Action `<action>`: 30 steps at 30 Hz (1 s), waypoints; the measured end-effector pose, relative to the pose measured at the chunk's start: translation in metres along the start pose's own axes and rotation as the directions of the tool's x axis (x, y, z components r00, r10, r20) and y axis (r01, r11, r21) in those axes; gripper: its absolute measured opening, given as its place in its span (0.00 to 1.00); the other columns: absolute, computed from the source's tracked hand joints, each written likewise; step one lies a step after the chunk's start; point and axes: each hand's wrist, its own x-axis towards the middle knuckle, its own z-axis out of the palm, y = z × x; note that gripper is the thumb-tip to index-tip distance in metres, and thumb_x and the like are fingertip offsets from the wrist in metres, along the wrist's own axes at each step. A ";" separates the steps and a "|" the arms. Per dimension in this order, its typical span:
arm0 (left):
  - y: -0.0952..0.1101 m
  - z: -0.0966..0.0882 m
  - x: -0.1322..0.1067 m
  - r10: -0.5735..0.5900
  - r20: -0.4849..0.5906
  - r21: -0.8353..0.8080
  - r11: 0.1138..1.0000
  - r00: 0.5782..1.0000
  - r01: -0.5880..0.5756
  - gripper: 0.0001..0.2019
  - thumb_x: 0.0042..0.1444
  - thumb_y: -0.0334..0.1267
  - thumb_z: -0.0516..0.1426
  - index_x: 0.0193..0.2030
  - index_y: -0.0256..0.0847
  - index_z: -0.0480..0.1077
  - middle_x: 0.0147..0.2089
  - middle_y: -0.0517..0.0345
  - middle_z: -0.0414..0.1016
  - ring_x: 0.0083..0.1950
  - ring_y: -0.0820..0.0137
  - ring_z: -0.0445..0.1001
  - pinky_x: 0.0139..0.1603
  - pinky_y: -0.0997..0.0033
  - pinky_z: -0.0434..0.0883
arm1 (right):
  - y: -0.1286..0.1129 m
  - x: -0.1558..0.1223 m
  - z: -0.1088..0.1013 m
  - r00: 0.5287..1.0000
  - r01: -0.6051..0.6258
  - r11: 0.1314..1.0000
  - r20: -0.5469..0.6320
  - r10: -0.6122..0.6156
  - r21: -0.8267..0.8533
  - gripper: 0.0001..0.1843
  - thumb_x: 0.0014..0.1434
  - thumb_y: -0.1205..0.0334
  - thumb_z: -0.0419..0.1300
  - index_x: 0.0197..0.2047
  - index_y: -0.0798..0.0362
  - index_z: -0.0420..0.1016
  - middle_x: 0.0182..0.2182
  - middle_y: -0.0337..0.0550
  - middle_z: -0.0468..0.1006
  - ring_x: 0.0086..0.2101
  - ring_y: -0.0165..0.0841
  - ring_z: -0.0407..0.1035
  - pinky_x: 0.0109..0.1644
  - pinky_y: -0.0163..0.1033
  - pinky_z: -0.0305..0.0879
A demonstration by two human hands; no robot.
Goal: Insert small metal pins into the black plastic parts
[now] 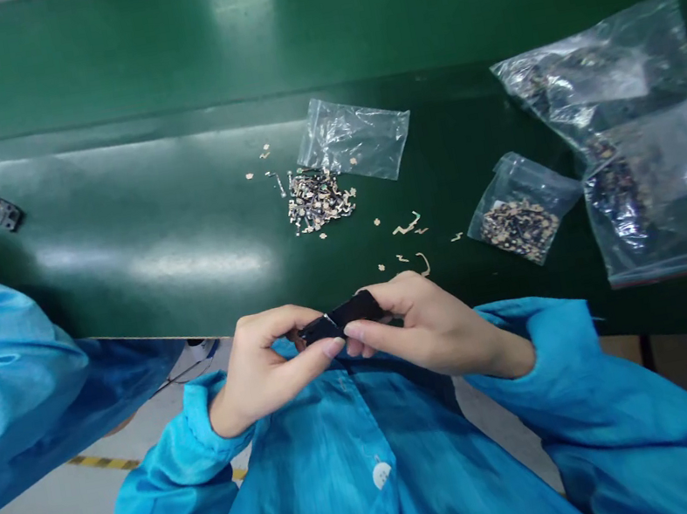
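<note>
Both my hands meet close to my chest, just off the near edge of the green table. My left hand and my right hand pinch a small flat black part between them, fingers closed on its two ends. Beyond the hands a loose pile of small tan metal pieces lies on the table, with a few stray pieces nearer to me.
An empty clear bag lies behind the pile. A small bag of metal pieces and larger clear bags lie at the right. A co-worker's blue sleeve is at the left, near a small black part.
</note>
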 end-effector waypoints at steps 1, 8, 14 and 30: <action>-0.001 0.001 0.000 0.007 -0.008 0.016 1.000 1.000 -0.006 0.07 0.53 0.38 0.64 0.28 0.36 0.76 0.25 0.57 0.78 0.23 0.75 0.73 0.24 0.80 0.70 | 0.000 0.000 0.001 1.000 -0.006 1.000 -0.001 0.006 0.005 0.11 0.60 0.60 0.57 0.29 0.56 0.74 0.24 0.43 0.79 0.24 0.32 0.74 0.28 0.33 0.68; -0.006 0.005 0.001 0.036 -0.080 0.079 0.996 0.996 -0.029 0.07 0.53 0.36 0.64 0.28 0.36 0.76 0.24 0.59 0.77 0.22 0.77 0.71 0.24 0.81 0.67 | 0.005 0.008 0.003 0.994 -0.085 0.996 0.068 0.083 0.024 0.08 0.57 0.61 0.57 0.31 0.56 0.74 0.25 0.42 0.79 0.27 0.32 0.75 0.30 0.33 0.70; -0.017 -0.005 0.000 -0.162 -0.128 0.030 0.986 0.979 0.167 0.08 0.53 0.39 0.63 0.27 0.37 0.76 0.22 0.59 0.76 0.22 0.75 0.71 0.23 0.79 0.67 | 0.016 0.011 0.000 0.988 -0.107 0.983 0.125 0.089 0.152 0.13 0.58 0.57 0.59 0.41 0.58 0.76 0.33 0.46 0.81 0.31 0.34 0.75 0.36 0.37 0.73; -0.078 -0.124 0.020 0.191 -0.652 0.715 0.477 0.734 0.511 0.18 0.58 0.46 0.56 0.48 0.35 0.72 0.46 0.44 0.76 0.43 0.59 0.75 0.44 0.62 0.71 | 0.027 -0.064 -0.053 0.906 -0.170 0.953 -0.421 0.051 -0.251 0.17 0.59 0.43 0.60 0.43 0.45 0.79 0.34 0.45 0.82 0.33 0.42 0.78 0.34 0.41 0.80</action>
